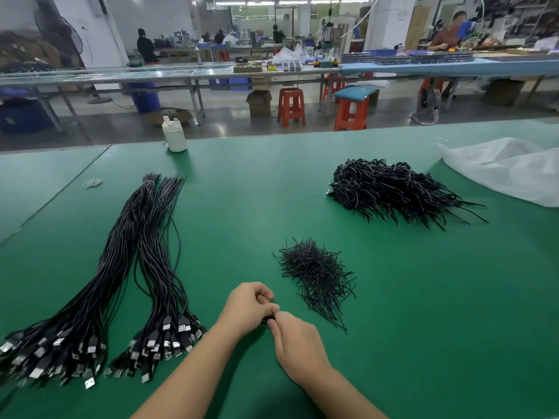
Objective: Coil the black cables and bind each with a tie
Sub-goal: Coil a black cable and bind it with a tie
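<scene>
- Head view: the left hand (246, 306) and right hand (295, 343) meet fingertip to fingertip over the green felt-topped table (423, 313), both curled tight on a small black cable coil (270, 319), mostly hidden between them.
- The loose heap of short black wire ties (316, 276) lies just beyond and right of the hands, nearer the right hand.
- The long straight black USB cables (145, 267) lie to the left, their length running away from the person, plugs nearest; the left hand is closer.
- The bound bundles (393, 192) sit far right.

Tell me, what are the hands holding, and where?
Both hands, left and right, pinch a small black bundle between their fingertips; which part cannot be told.
</scene>
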